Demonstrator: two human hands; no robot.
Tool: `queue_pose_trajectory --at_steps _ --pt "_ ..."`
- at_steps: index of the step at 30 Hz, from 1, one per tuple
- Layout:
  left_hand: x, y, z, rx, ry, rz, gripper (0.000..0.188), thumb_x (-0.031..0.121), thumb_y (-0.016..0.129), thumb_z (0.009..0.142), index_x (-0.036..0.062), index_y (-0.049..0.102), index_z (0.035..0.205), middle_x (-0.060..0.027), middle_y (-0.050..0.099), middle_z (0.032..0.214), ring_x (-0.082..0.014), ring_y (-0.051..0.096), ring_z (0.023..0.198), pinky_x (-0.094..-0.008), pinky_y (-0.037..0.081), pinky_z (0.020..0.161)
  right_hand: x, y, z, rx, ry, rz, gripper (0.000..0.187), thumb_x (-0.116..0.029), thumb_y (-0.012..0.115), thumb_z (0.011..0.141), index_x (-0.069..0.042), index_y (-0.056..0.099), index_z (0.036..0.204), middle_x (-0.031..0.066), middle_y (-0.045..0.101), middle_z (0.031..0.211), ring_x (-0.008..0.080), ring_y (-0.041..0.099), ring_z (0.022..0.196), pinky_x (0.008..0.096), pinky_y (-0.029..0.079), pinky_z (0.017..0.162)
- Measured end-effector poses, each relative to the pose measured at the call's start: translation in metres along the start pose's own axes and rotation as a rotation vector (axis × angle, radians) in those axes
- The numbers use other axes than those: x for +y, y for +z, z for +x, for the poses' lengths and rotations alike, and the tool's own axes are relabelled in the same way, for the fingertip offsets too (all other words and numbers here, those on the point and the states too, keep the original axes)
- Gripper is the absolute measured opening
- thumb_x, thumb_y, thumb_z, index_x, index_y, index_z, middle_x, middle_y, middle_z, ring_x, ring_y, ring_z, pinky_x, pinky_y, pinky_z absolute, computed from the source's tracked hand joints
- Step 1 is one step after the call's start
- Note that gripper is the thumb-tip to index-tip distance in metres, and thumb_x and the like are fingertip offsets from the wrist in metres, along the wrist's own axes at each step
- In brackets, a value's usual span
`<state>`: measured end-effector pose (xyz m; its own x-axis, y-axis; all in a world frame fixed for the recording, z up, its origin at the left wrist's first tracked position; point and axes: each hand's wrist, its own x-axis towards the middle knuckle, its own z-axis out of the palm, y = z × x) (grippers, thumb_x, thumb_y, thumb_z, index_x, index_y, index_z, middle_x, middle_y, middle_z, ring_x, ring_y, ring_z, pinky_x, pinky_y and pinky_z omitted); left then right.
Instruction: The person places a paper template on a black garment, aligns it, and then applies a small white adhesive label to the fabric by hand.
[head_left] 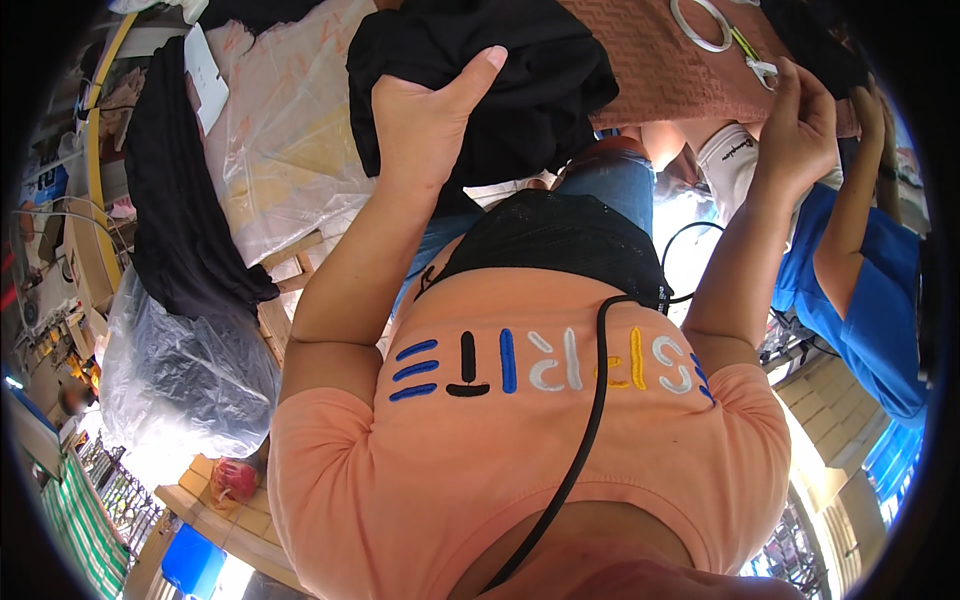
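Observation:
A bunched black cloth [500, 85] lies in front of me, over the near edge of the work surface. My left hand [425, 125] is at its left side, the thumb stretched across the top and the fingers tucked into the folds, gripping it. Out to the right, my right hand [800, 125] is raised with thumb and fingertips pinched together. What sits in that pinch, if anything, is too small to make out. Close to those fingertips is a small yellow-and-white tool [745, 45], its kind unclear. A white ring [700, 28], perhaps a tape roll, is beside it.
Brown patterned cloth [650, 70] covers the table at the front right. To the left are a plastic-covered surface [290, 130], a long black cloth [175, 190] and a clear plastic bag [185, 370]. A person in blue [870, 300] is close on my right. A black cable [590, 420] crosses my shirt.

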<state>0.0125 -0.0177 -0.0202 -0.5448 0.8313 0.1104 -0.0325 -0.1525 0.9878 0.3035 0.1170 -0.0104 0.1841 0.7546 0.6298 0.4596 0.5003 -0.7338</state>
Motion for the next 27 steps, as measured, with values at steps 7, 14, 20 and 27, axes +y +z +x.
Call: queue_pose_trajectory --at_steps 7,14,20,27 --pt "-0.018 -0.009 -0.001 -0.122 -0.097 0.048 0.027 0.017 0.091 0.081 0.0003 0.071 0.071 0.0064 0.063 0.066 -0.0037 0.053 0.058 -0.0215 0.044 0.056 0.001 -0.003 0.011 0.192 0.163 0.383 0.011 -0.006 0.072 0.097 0.004 0.071 0.101 0.0144 0.077 0.095 0.0144 0.073 0.085 0.0235 0.057 0.076" --pt "0.001 0.007 -0.006 -0.087 -0.132 -0.169 0.018 0.011 0.087 0.082 -0.0007 0.074 0.080 0.0017 0.070 0.077 -0.0051 0.061 0.067 -0.0221 0.049 0.064 0.016 -0.023 0.026 -0.014 0.605 1.109 0.016 -0.006 0.065 0.101 0.006 0.063 0.110 0.0171 0.072 0.112 0.0185 0.071 0.088 0.0258 0.058 0.073" --pt "-0.007 -0.003 -0.002 -0.127 -0.065 0.090 0.017 0.009 0.083 0.084 -0.0040 0.076 0.091 -0.0006 0.073 0.084 -0.0074 0.064 0.073 -0.0230 0.052 0.070 0.039 -0.026 0.035 -0.013 0.642 1.148 0.016 -0.007 0.064 0.102 0.006 0.061 0.111 0.0165 0.071 0.106 0.0178 0.069 0.091 0.0258 0.058 0.074" --pt "0.018 0.021 -0.011 -0.206 -0.405 -0.506 0.034 0.000 0.074 0.093 -0.0009 0.063 0.125 -0.0082 0.069 0.118 -0.0161 0.068 0.103 -0.0307 0.056 0.089 -0.033 0.010 -0.016 -0.469 0.524 0.879 0.019 -0.004 0.069 0.097 0.001 0.068 0.115 0.0112 0.072 0.099 0.0180 0.069 0.088 0.0311 0.057 0.078"
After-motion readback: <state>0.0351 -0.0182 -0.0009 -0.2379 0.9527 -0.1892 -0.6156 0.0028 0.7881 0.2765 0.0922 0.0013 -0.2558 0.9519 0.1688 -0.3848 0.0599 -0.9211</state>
